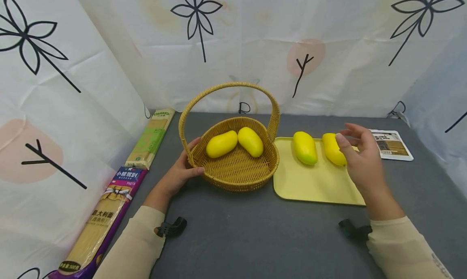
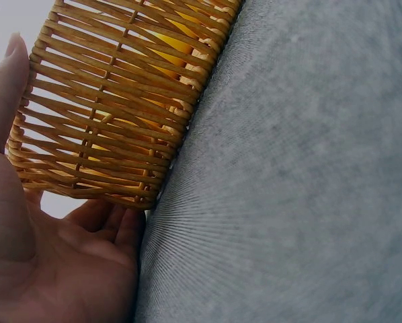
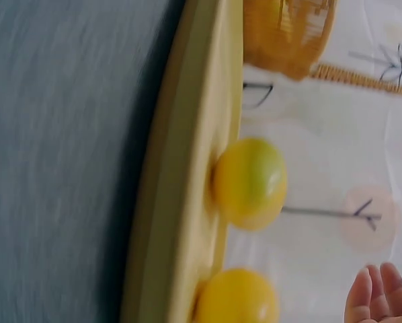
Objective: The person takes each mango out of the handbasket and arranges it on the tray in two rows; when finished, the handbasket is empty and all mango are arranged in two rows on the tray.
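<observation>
A wicker basket (image 1: 237,185) with a tall arched handle stands in the middle of the table and holds two yellow mangoes (image 1: 221,144). My left hand (image 1: 178,173) grips its left side, thumb at the rim; in the left wrist view the fingers of that hand (image 2: 66,262) reach low against the woven wall (image 2: 100,114). To the basket's right, a yellow tray (image 1: 310,185) bears a mango (image 1: 305,148) with a greenish end and another mango (image 1: 333,149) further right. Over this right mango hovers my right hand (image 1: 365,161), fingers loosely bent and holding nothing.
Along the left edge lie a green noodle pack (image 1: 149,141) and a purple pasta pack (image 1: 106,218). A white-edged flat package (image 1: 392,145) is behind the right hand. Patterned white cloth (image 1: 237,48) walls in the grey table (image 1: 255,238) at the back and sides.
</observation>
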`<state>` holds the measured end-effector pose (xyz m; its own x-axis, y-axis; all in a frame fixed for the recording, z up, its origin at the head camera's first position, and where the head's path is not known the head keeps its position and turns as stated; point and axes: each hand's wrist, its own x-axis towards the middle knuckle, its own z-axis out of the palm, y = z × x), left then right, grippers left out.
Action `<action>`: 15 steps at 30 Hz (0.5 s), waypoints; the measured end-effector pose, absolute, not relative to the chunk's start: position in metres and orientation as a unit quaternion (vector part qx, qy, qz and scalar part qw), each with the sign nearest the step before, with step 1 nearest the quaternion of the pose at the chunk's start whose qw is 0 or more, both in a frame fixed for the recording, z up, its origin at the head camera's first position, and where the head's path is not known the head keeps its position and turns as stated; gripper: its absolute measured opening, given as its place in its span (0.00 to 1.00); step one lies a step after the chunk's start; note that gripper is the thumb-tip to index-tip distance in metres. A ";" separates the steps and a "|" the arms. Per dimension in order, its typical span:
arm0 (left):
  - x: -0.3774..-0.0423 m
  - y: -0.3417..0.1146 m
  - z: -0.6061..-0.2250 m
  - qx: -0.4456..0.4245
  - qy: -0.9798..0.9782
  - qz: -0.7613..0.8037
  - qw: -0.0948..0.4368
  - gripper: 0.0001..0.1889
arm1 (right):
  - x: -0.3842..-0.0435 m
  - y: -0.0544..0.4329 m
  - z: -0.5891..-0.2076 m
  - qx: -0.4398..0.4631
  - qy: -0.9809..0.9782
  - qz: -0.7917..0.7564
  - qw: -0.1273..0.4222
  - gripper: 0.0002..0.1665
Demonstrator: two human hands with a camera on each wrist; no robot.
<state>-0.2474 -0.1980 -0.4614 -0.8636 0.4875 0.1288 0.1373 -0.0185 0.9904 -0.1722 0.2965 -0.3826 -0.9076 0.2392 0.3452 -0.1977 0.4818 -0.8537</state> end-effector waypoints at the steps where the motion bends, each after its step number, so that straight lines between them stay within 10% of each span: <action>1: -0.248 -0.198 -0.461 0.227 0.688 0.677 0.130 0.53 | -0.171 0.292 -0.382 0.004 -0.831 0.514 0.213 0.35; 15: -0.247 -0.199 -0.460 0.234 0.687 0.676 0.129 0.52 | -0.154 0.225 -0.386 0.185 -0.783 0.575 0.148 0.33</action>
<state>-0.2469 -0.1986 -0.4602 -0.8569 0.4964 0.1390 0.1468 -0.0234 0.9889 -0.1543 0.2254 -0.3863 -0.8876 -0.1194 0.4449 -0.4603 0.2711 -0.8454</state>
